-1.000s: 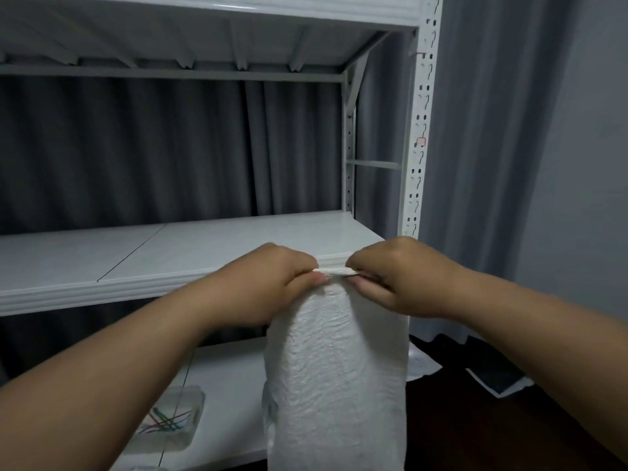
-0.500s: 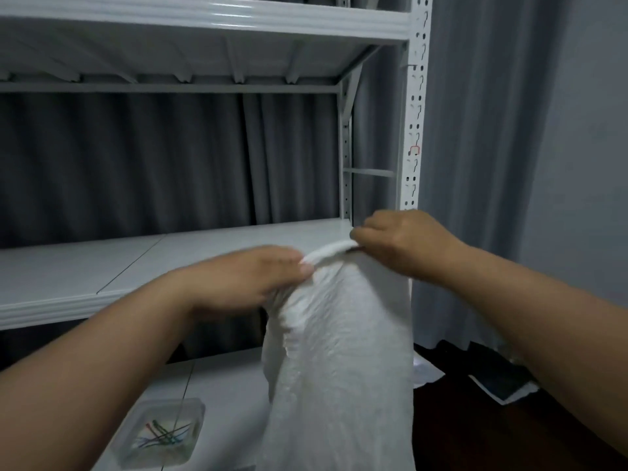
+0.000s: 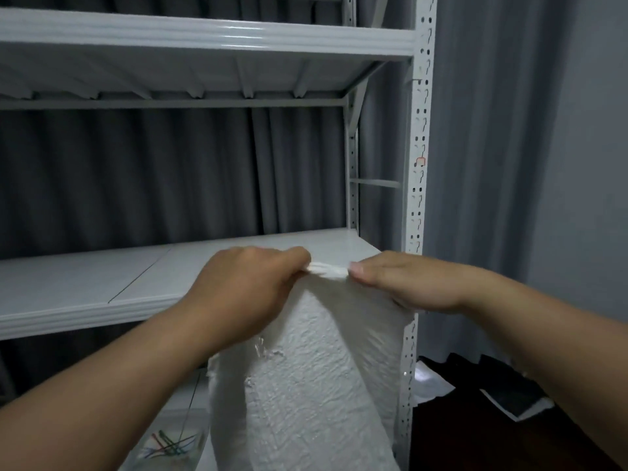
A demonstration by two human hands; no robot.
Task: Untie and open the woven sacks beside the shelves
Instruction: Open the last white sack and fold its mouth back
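Both arms out front, L hand (image 3: 244, 287) & R hand (image 3: 407, 280) fingers curled, pinching, knuckles nearly meeting.

A: What does the person wear?
B: Nothing on the 2 forearms; both are bare to the frame edge. Left hand (image 3: 244, 294) and right hand (image 3: 413, 282) are gloveless, nails short.

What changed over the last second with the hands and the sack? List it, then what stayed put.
The right hand rose above the left half a second ago and is now level with it again. Both the left hand and the right keep pinching the top edge of the woven sack, which still hangs closed. The shelf is unchanged.
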